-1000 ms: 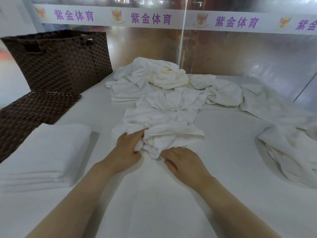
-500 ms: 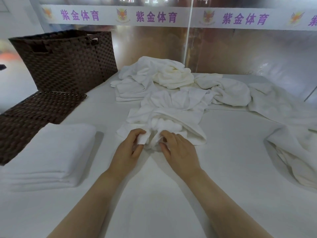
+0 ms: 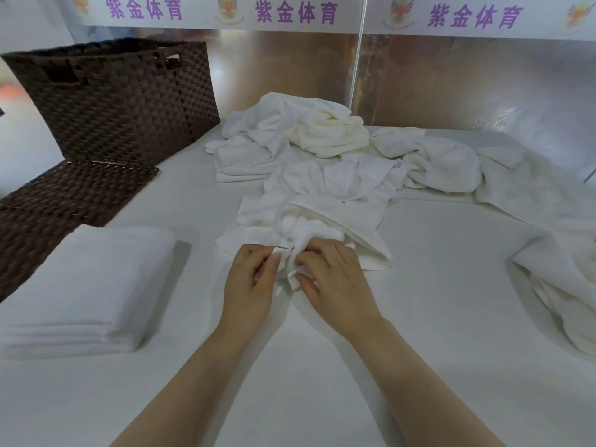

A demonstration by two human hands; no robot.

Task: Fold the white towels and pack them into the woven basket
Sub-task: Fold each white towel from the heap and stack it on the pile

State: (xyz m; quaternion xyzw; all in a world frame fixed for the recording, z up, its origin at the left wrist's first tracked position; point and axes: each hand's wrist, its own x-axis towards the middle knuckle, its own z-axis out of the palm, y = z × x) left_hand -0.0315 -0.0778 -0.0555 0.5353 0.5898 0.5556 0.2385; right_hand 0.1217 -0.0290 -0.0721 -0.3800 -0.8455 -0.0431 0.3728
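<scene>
A crumpled white towel [image 3: 325, 214] lies in the middle of the white table. My left hand [image 3: 250, 279] pinches a corner of it between thumb and fingers. My right hand [image 3: 332, 279] pinches the bunched edge right beside it. The dark brown woven basket [image 3: 113, 98] stands at the back left, and its inside is hidden. A stack of folded white towels [image 3: 87, 285] sits at the front left.
The basket's woven lid [image 3: 64, 195] lies flat in front of the basket. More loose white towels [image 3: 322, 127] are heaped at the back, with one [image 3: 561, 285] at the right edge and a small folded pile [image 3: 245, 162] at back centre. A shiny wall stands behind the table.
Both hands have slid forward along the towel's near edge and now pinch its corners close together. The towel's near end has bunched up between them.
</scene>
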